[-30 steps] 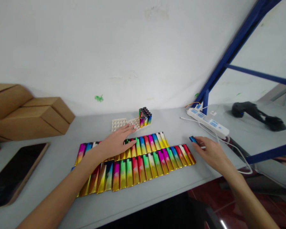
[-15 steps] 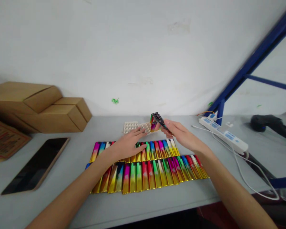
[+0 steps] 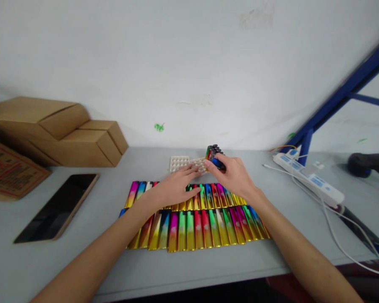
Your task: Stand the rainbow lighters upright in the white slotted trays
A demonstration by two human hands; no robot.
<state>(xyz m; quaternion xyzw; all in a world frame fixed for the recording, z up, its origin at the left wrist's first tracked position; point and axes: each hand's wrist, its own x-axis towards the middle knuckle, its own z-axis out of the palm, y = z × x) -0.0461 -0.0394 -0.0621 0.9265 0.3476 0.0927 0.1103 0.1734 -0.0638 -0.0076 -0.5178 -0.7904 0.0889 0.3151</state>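
Two rows of shiny lighters in gradient colours with gold ends lie side by side on the grey table. Behind them sits a white tray with a grid of small pockets. My left hand rests palm down with fingers stretched, its fingertips at the near edge of the tray and its thumb over the back row. My right hand grips a dark blue lighter over the tray's right part. Several upright lighters with dark tops stand right behind it. My right fingers partly hide the held lighter.
Cardboard boxes stand at the left against the wall. A black tablet or phone lies in front of them. A white power strip with a white cable is at the right, near a blue metal frame and a black device.
My right hand has turned down and come in close against the upright lighters, with the lighter it holds. My left hand stays flat at the tray. The whole view has shifted slightly.
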